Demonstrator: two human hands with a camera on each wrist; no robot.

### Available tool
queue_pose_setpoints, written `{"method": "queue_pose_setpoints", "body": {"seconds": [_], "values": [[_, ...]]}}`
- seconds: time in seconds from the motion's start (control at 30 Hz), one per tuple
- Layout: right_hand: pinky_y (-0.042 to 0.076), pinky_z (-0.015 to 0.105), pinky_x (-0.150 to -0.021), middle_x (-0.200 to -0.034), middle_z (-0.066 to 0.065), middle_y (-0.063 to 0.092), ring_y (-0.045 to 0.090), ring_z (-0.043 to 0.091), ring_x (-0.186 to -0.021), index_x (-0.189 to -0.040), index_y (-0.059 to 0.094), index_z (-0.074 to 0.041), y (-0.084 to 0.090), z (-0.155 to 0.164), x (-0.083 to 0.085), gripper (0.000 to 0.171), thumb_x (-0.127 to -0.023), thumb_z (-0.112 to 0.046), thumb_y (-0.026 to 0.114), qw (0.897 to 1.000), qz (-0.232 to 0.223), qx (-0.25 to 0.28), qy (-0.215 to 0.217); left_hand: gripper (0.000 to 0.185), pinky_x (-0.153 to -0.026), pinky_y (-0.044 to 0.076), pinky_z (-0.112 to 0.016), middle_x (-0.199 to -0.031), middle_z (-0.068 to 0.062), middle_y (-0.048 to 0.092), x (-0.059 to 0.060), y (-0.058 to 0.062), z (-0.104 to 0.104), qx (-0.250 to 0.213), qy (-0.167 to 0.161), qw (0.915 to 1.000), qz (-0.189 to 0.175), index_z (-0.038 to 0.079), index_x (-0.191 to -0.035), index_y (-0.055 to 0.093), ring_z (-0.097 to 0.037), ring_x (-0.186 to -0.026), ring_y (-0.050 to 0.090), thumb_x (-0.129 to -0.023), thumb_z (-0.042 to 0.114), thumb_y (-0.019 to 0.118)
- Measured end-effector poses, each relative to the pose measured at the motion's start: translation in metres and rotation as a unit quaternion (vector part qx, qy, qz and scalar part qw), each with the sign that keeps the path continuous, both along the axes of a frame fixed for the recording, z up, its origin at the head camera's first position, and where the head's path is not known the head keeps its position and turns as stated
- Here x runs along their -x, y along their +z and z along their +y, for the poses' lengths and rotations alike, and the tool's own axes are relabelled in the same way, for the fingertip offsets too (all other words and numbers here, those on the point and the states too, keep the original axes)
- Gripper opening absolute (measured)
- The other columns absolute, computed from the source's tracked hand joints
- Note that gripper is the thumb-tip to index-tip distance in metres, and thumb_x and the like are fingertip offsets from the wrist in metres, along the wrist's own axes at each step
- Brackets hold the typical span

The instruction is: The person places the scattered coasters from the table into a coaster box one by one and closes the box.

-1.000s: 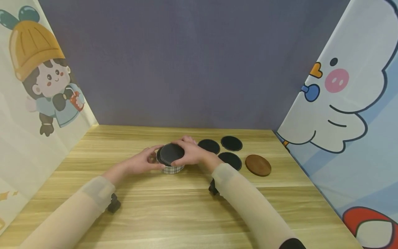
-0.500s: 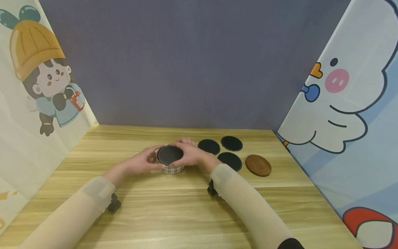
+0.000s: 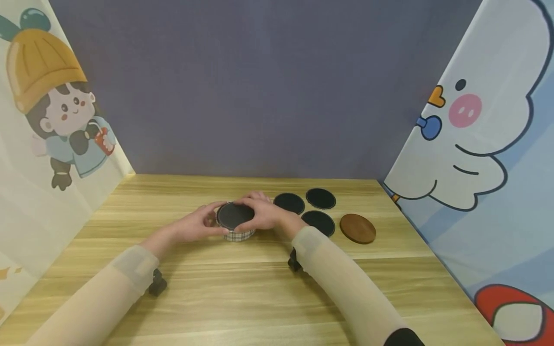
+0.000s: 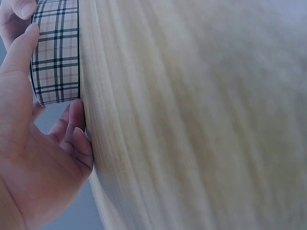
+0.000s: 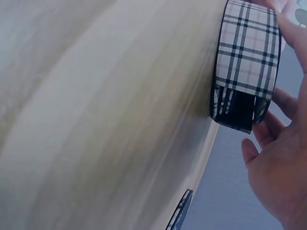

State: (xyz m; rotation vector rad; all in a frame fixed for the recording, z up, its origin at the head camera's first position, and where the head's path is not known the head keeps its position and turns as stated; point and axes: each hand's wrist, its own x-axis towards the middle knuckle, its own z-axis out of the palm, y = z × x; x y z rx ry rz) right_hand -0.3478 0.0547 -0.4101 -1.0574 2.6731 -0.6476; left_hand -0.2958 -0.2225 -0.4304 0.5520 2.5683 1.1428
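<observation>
Head view: one checked box (image 3: 239, 236) is set on the table (image 3: 242, 293).
Left hand (image 3: 194, 227): wrapped round the box.
Right hand (image 3: 265, 215): wrapped round its top edge.
Black discs (image 3: 321, 198): three laid nearby.
Brown disc (image 3: 357, 228): one.

Round holder (image 3: 239, 236) with a coaster (image 3: 234, 216) at its top

Your holder is a short drum standing upright, its pale plaid wall crossed by black and faint reddish lines and edged in black. A gap in that wall, on the side toward your right hand (image 3: 265, 213), shows a dark inside. Your left hand (image 3: 195, 226) grips the holder from its left, thumb on the near side. The coaster, a thin black disc, lies across the holder's top; your right hand holds it from the holder's right.
</observation>
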Motion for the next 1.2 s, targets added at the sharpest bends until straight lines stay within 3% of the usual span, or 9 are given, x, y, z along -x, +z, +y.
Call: {"method": "queue_pose_setpoints", "body": {"seconds": [0.6,0.83,1.07,1.2], "values": [[0.038,0.063,-0.124,-0.171,0.003,0.040,0.034,0.029,-0.157,-0.166,0.049,-0.032,0.000,0.006,-0.002,0.089,-0.091,-0.065,0.083,1.000,-0.003,0.007,0.002,0.103,-0.081,0.059,-0.036,-0.144,-0.026,0.048,0.001,-0.001,0.000,0.015,0.005,0.9999,0.004,0.021,-0.175,0.024,-0.031,-0.113,0.063,-0.097,0.053,0.082],[0.037,0.064,-0.128,-0.172,0.006,0.039,0.035,0.032,-0.160,-0.167,0.048,-0.030,0.005,0.022,-0.008,0.085,-0.095,-0.063,0.079,1.000,-0.017,0.015,-0.011,0.102,-0.089,0.059,-0.040,-0.143,-0.025,0.050,0.001,-0.002,0.000,0.009,0.006,0.9999,0.010,0.022,-0.175,0.026,-0.033,-0.118,0.063,-0.096,0.050,0.084],[0.049,0.059,-0.119,-0.170,0.007,0.040,0.052,0.032,-0.148,-0.167,0.047,-0.027,0.011,0.043,-0.016,0.081,-0.098,-0.055,0.079,1.000,-0.022,0.021,-0.004,0.103,-0.088,0.059,-0.040,-0.142,-0.025,0.050,0.001,-0.001,-0.001,0.005,0.006,0.9999,0.010,0.023,-0.175,0.025,-0.033,-0.116,0.062,-0.096,0.048,0.085],[0.051,0.056,-0.117,-0.166,0.006,0.044,0.055,0.031,-0.144,-0.166,0.049,-0.024,0.011,0.057,-0.021,0.077,-0.100,-0.049,0.080,1.000,-0.018,0.015,0.010,0.104,-0.088,0.060,-0.039,-0.142,-0.025,0.051,0.001,-0.001,0.000,0.005,0.011,0.9999,0.012,0.023,-0.175,0.026,-0.032,-0.116,0.063,-0.095,0.047,0.087]]}}
